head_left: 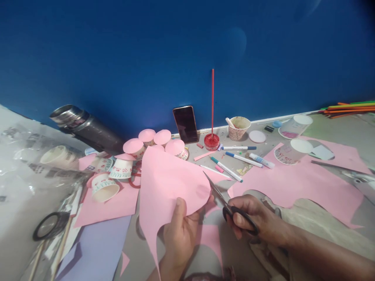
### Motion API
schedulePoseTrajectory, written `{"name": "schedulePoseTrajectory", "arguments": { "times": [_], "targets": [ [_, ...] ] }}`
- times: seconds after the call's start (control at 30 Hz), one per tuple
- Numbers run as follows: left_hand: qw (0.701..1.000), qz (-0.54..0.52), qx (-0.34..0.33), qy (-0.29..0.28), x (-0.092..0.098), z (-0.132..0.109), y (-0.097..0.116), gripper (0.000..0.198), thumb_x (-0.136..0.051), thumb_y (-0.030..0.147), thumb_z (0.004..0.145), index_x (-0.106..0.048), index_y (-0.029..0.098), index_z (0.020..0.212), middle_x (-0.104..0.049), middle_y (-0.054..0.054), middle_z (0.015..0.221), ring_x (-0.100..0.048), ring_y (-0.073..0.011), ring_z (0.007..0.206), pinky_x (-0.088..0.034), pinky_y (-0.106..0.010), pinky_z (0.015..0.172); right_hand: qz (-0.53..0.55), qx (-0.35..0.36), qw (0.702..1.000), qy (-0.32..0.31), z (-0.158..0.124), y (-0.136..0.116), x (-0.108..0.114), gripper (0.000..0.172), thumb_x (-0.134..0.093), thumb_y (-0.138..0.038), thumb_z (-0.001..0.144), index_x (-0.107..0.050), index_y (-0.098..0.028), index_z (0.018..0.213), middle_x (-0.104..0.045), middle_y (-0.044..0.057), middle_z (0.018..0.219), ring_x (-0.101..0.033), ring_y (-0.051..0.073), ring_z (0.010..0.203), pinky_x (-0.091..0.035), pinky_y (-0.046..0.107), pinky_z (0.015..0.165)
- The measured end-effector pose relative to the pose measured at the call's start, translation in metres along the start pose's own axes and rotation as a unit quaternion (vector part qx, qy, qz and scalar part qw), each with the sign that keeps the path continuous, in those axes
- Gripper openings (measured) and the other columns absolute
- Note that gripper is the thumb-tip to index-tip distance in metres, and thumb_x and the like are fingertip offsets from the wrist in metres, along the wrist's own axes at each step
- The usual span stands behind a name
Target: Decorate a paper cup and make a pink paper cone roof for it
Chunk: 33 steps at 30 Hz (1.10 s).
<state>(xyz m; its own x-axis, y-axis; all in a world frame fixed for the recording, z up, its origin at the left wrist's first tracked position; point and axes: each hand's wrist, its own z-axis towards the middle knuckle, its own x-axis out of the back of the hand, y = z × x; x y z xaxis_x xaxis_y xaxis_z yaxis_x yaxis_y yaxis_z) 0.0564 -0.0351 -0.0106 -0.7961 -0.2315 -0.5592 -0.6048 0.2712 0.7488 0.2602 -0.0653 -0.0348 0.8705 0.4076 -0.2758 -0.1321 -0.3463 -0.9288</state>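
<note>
Within the left grip (182,226), pink paper (170,179) is pinched near its edge.

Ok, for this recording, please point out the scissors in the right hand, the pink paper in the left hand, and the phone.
Held scissors (219,193): head view, on the blades.
Held pink paper (172,177): head view, middle of the sheet.
Phone (185,124): head view, on its dark screen.

The head-worn camera looks forward and down, near the table (234,255).
</note>
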Motion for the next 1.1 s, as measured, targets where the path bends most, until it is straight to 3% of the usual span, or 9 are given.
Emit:
{"name": "schedulePoseTrajectory", "arguments": {
  "times": [0.37,0.7,0.9,1.1],
  "targets": [
    [1.000,0.023,-0.008,-0.012,-0.0026,0.0001,0.0004,0.055,-0.086,0.041,0.079,-0.074,0.022,0.129,-0.080,-0.013,0.117,-0.076,-0.0356,0.112,-0.066,-0.045,0.091,-0.015,-0.008,1.000,0.004,0.0004,-0.0018,0.0013,0.062,-0.066,-0.078,0.083,-0.060,-0.017,0.071,-0.060,0.000,0.059,-0.040,0.009,0.052,-0.030,0.023,0.050],
    [1.000,-0.002,-0.002,0.000,-0.0050,-0.0001,0.0008,0.066,-0.092,0.034,0.068,-0.074,0.016,0.128,-0.082,-0.014,0.109,-0.079,-0.0342,0.101,-0.067,-0.039,0.087,-0.014,-0.003,1.000,0.003,0.0004,0.0007,0.0026,0.064,-0.064,-0.078,0.084,-0.063,-0.016,0.072,-0.062,0.002,0.058,-0.042,0.009,0.052,-0.029,0.023,0.048],
    [1.000,0.016,-0.006,0.004,-0.0037,-0.0003,0.0027,0.058,-0.087,0.038,0.076,-0.074,0.023,0.130,-0.081,-0.013,0.114,-0.077,-0.0377,0.108,-0.068,-0.048,0.088,0.048,-0.010,0.999,-0.007,0.0012,0.0030,0.0006,0.062,-0.069,-0.075,0.083,-0.062,-0.015,0.073,-0.060,-0.001,0.056,-0.036,0.006,0.044,-0.023,0.021,0.041],
    [1.000,0.001,-0.010,0.007,-0.0023,-0.0009,0.0029,0.060,-0.091,0.034,0.072,-0.074,0.023,0.129,-0.080,-0.013,0.115,-0.077,-0.0387,0.107,-0.068,-0.050,0.087,0.076,-0.025,0.997,-0.014,0.0011,0.0020,0.0001,0.062,-0.072,-0.076,0.080,-0.062,-0.015,0.074,-0.058,-0.002,0.055,-0.035,0.005,0.040,-0.022,0.019,0.038]
  ]
}}
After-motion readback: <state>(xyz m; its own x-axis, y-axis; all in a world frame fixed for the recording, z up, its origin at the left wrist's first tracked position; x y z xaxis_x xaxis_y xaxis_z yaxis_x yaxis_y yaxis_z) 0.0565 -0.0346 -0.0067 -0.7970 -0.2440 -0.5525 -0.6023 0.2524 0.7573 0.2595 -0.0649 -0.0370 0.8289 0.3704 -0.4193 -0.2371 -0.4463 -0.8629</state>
